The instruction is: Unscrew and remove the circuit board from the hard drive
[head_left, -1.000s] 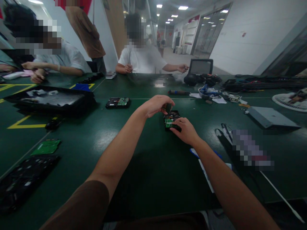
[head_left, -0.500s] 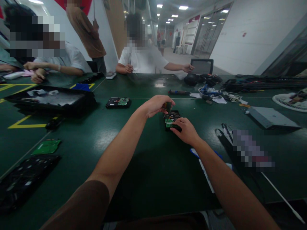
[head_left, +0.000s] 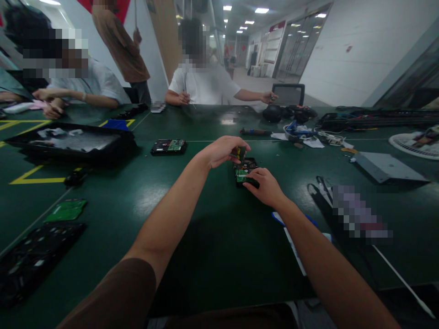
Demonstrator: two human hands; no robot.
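Observation:
In the middle of the green table lies a small black device with a green circuit board (head_left: 241, 173), which looks like a hard drive. Above its far part, my left hand (head_left: 224, 151) is closed around the dark and yellow handle of a screwdriver (head_left: 241, 154), held upright. The tip is too small to make out. My right hand (head_left: 265, 185) grips the device's near right side between thumb and fingers, covering that corner. A similar black device (head_left: 168, 146), also with a green board, lies to the left, apart from both hands.
At the near left lie a green circuit board (head_left: 66, 210) and a larger black casing (head_left: 37, 256). A black tray (head_left: 72, 141) stands behind them. On the right are a grey metal box (head_left: 389, 167), a pen-like tool (head_left: 255, 132) and bundled cables (head_left: 298, 130). People sit across the table.
The screwdriver's handle has turned slightly in my left hand, showing more yellow. My right hand and the device stay where they were.

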